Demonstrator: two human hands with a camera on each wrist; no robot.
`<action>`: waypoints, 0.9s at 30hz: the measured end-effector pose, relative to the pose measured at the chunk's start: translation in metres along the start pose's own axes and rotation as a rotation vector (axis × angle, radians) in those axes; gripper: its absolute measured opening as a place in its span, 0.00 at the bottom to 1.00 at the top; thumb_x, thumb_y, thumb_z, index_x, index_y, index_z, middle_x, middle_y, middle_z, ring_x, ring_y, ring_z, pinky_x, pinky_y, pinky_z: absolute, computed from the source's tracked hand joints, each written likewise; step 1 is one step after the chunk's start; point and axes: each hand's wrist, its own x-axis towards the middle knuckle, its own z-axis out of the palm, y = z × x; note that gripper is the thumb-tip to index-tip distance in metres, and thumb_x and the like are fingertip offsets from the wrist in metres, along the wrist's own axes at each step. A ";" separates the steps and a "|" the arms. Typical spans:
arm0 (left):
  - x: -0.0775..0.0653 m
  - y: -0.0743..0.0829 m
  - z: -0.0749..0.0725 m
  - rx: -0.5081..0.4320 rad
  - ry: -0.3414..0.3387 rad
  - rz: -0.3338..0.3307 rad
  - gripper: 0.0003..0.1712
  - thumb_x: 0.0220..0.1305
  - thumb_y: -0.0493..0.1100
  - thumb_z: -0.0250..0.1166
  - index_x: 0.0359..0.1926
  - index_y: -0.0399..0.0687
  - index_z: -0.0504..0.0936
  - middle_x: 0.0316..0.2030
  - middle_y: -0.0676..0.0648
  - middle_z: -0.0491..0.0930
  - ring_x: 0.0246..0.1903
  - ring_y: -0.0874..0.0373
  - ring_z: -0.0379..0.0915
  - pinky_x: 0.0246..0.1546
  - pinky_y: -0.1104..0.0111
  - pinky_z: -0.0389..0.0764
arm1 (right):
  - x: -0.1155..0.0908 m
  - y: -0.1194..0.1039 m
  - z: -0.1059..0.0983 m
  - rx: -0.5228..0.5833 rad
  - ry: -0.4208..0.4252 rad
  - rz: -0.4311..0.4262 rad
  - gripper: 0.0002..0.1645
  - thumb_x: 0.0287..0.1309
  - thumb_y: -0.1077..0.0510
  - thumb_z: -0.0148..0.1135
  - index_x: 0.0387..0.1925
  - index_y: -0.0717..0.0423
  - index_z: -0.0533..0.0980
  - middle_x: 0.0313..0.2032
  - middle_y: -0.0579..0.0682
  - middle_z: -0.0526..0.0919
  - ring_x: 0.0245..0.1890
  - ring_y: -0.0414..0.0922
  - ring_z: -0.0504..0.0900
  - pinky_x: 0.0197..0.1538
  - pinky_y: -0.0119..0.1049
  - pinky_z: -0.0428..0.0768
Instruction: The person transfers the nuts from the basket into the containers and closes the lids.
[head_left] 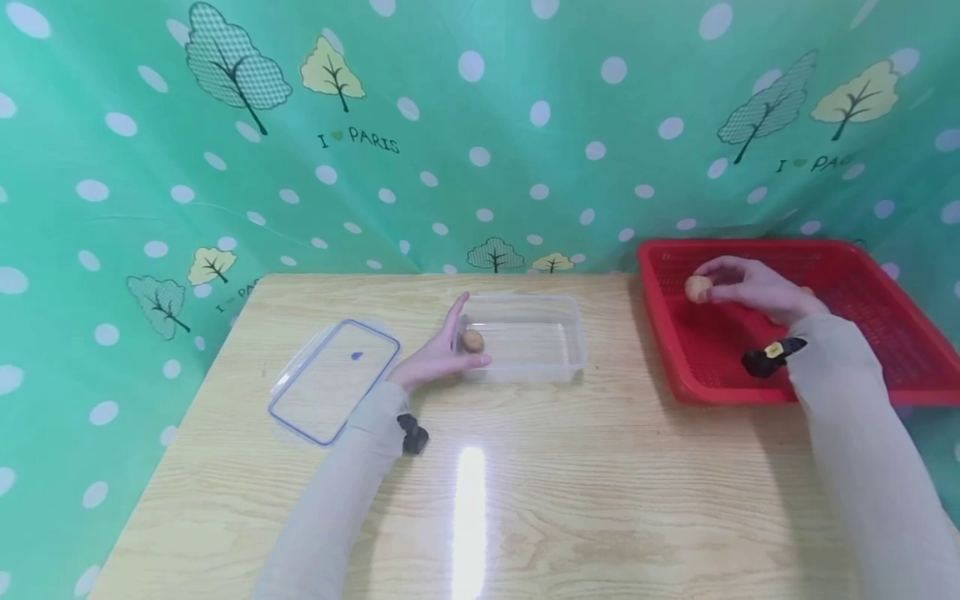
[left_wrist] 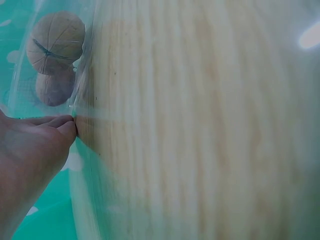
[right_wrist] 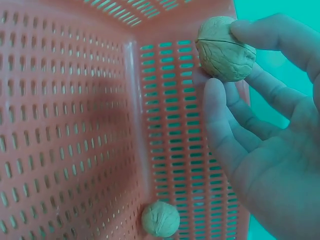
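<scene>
A walnut (head_left: 697,288) is pinched between the thumb and fingers of my right hand (head_left: 753,290), held up over the left part of a red plastic basket (head_left: 678,367). The right wrist view shows the seam of this walnut (right_wrist: 224,57) and another walnut (right_wrist: 160,219) lower in the basket. My left hand (head_left: 442,352) grips the left end of a clear plastic box (head_left: 532,371), thumb along the near side and a finger toward the far side. Inside that end lies a walnut (head_left: 473,341); through the wall, the left wrist view shows two overlapping round shapes, the larger a walnut (left_wrist: 56,42).
Left of the box, a clear lid (head_left: 330,383) with a blue seal lies on the wooden table (head_left: 600,500). A green dotted cloth (head_left: 420,192) hangs behind the table. The basket stands at the table's right, its perforated walls rising around the right hand.
</scene>
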 end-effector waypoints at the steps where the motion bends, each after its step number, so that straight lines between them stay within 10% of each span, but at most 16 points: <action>1: 0.000 0.000 0.000 -0.003 -0.002 -0.001 0.66 0.57 0.42 0.71 0.75 0.67 0.26 0.74 0.34 0.31 0.72 0.38 0.28 0.66 0.41 0.39 | -0.001 -0.001 0.000 -0.001 0.000 0.004 0.39 0.52 0.56 0.72 0.63 0.57 0.65 0.55 0.57 0.69 0.52 0.52 0.67 0.48 0.51 0.79; 19: -0.001 0.001 0.000 0.002 0.008 0.001 0.66 0.57 0.41 0.71 0.75 0.65 0.27 0.74 0.33 0.31 0.72 0.40 0.28 0.67 0.41 0.38 | -0.008 -0.022 0.001 0.024 0.035 0.080 0.44 0.51 0.45 0.72 0.66 0.46 0.62 0.60 0.52 0.65 0.55 0.52 0.63 0.42 0.43 0.77; 27: 0.015 -0.025 -0.003 0.050 0.019 -0.003 0.67 0.56 0.44 0.72 0.74 0.71 0.25 0.74 0.38 0.30 0.72 0.42 0.28 0.66 0.41 0.38 | -0.013 -0.035 0.003 0.031 0.057 0.040 0.38 0.54 0.46 0.70 0.64 0.47 0.65 0.55 0.52 0.69 0.50 0.51 0.66 0.37 0.41 0.76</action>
